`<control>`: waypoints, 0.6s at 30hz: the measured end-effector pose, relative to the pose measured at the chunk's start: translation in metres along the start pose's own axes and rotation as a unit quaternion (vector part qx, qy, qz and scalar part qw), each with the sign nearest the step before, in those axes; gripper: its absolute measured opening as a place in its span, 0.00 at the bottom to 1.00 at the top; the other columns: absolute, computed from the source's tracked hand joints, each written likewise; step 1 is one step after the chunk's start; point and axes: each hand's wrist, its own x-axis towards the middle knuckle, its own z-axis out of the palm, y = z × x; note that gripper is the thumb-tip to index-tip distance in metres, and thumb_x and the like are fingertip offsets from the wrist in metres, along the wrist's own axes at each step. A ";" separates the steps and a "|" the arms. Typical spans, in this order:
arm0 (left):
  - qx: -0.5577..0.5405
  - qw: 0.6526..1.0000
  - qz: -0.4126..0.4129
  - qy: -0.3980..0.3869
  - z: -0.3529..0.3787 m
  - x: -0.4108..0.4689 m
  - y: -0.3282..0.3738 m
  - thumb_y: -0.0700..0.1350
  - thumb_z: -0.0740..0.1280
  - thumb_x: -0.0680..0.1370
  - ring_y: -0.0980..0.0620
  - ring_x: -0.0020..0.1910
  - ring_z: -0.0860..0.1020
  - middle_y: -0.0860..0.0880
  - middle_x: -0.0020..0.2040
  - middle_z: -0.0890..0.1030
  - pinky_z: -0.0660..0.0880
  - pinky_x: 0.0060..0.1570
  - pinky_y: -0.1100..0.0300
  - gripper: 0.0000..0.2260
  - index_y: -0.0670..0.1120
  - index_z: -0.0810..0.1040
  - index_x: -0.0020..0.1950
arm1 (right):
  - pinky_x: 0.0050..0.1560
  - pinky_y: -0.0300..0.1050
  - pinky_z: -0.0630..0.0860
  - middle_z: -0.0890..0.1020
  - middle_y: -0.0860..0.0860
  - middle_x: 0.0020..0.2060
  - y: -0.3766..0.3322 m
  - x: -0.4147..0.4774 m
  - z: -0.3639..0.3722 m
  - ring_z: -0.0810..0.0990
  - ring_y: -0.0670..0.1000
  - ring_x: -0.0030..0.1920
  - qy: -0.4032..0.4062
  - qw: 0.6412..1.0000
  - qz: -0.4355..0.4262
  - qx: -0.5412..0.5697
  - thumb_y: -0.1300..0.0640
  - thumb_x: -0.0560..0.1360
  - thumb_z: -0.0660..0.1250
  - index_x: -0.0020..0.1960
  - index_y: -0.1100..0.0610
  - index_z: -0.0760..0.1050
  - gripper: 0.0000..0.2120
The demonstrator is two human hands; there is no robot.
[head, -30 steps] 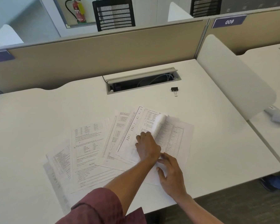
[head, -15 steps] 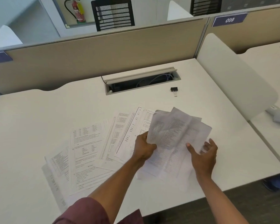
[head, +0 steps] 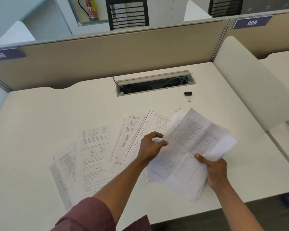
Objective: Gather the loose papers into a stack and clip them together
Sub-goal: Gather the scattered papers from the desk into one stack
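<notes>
Held a few printed sheets (head: 188, 147) lifted off the counter (head: 40, 117) at the right, creased and uneven. Pinched their left edge in the left hand (head: 150, 147), grip pressed together; clasped the lower right edge in the right hand (head: 213, 170), thumb on top. Left the remaining loose papers (head: 93, 152) fanned flat to the left. Judged as early gathering: next called for sweeping those under the lifted sheets, squaring edges, then fetching the binder clip (head: 188, 94) lying well apart near the cable tray (head: 155, 84).

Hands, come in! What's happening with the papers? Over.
Left hand and right hand both grip lifted printed white sheets. More printed pages fanned on white desk. Black binder clip untouched. Nothing blocking.
</notes>
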 end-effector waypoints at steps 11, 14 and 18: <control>0.409 0.904 -0.009 0.122 -0.014 0.027 -0.018 0.61 0.83 0.70 0.41 0.70 0.72 0.43 0.70 0.74 0.70 0.71 0.47 0.44 0.41 0.68 0.75 | 0.53 0.50 0.81 0.88 0.53 0.51 0.003 0.005 0.003 0.86 0.53 0.50 -0.010 0.997 -0.018 -0.074 0.68 0.63 0.85 0.54 0.57 0.84 0.22; 0.417 0.900 -0.047 0.116 -0.010 0.034 -0.007 0.56 0.86 0.68 0.39 0.73 0.70 0.41 0.72 0.72 0.69 0.73 0.45 0.48 0.40 0.63 0.77 | 0.53 0.52 0.82 0.88 0.53 0.52 0.006 0.007 0.005 0.87 0.54 0.51 -0.017 0.995 -0.017 -0.095 0.67 0.62 0.86 0.55 0.57 0.84 0.24; 0.462 0.876 -0.041 0.130 -0.006 0.041 0.000 0.43 0.82 0.72 0.40 0.68 0.73 0.41 0.68 0.77 0.72 0.68 0.49 0.32 0.40 0.70 0.71 | 0.51 0.50 0.82 0.89 0.53 0.53 0.003 0.007 0.002 0.87 0.54 0.53 -0.032 0.995 -0.012 -0.090 0.67 0.62 0.86 0.57 0.58 0.84 0.26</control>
